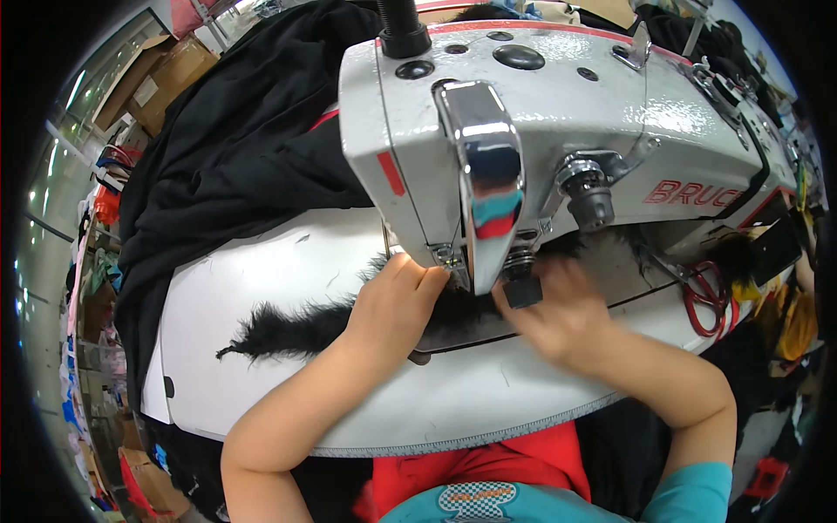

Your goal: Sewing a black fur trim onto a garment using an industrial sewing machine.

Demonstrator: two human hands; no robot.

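A white sewing machine stands over the pale table, its needle area partly hidden behind a shiny metal cover. A strip of black fluffy feather-like trim lies across the table and runs under the machine head. My left hand is closed on the trim just left of the needle area, with its fingertips close to the presser foot. On the other side, my right hand is bent over the black material beside a dark knob. Its fingers are blurred and partly covered by the machine.
Red-handled scissors lie under the machine arm at the right. A large heap of black fabric covers the table's far left. Along the near edge of the table runs a measuring tape. Cardboard boxes stand beyond the fabric.
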